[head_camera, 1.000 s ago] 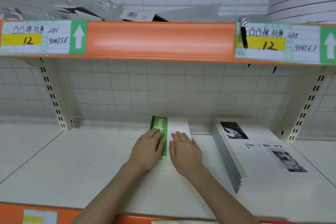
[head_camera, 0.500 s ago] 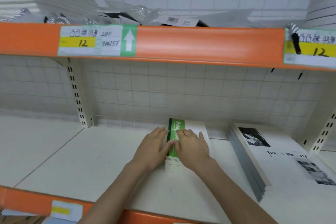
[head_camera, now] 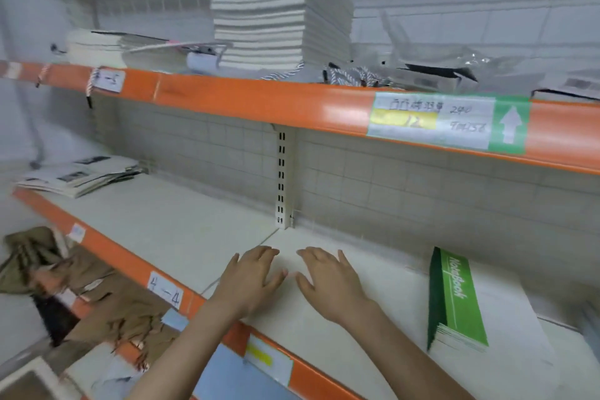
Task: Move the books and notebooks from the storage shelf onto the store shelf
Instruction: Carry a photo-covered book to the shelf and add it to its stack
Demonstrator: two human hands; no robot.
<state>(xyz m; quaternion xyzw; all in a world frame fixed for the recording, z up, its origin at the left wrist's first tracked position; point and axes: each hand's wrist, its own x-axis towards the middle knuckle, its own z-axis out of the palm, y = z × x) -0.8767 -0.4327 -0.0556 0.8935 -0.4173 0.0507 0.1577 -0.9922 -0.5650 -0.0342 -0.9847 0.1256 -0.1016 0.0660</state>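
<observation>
**Hands Free Over Shelf Board; Notebook Stack Set Down to Their Right**

Visibility limits: the frame is motion-blurred. The handwriting on the shelf label [head_camera: 448, 122] is only partly legible. The lower right corner of the notebook stack's white cover fades into the board, so its edge cannot be traced. Whether the palms touch the board cannot be determined.

Landmark: the slotted upright [head_camera: 281, 180], a cream metal post with paired punched slots, standing at the back of the white shelf board [head_camera: 156, 221].

- Left hand [head_camera: 251, 279]: in front of the upright, palm down, fingers straight and spread, holding nothing.
- Right hand [head_camera: 328, 282]: just right of the left hand, apart from it, fingers likewise extended and empty.
- Notebook stack [head_camera: 454, 302]: well right of the upright, lying flat on the board; glossy green spine band printed "Notebook", thin white page edges layered below.
- Tall white stack [head_camera: 276, 10]: above and slightly left of the upright, on the upper orange-edged shelf; flat, matte, evenly layered.
- Booklet pile [head_camera: 78, 174]: far left of the upright, on the same board, loosely fanned.
- Brown crumpled paper [head_camera: 107, 299]: below and left of the upright, under the board's orange lip.
</observation>
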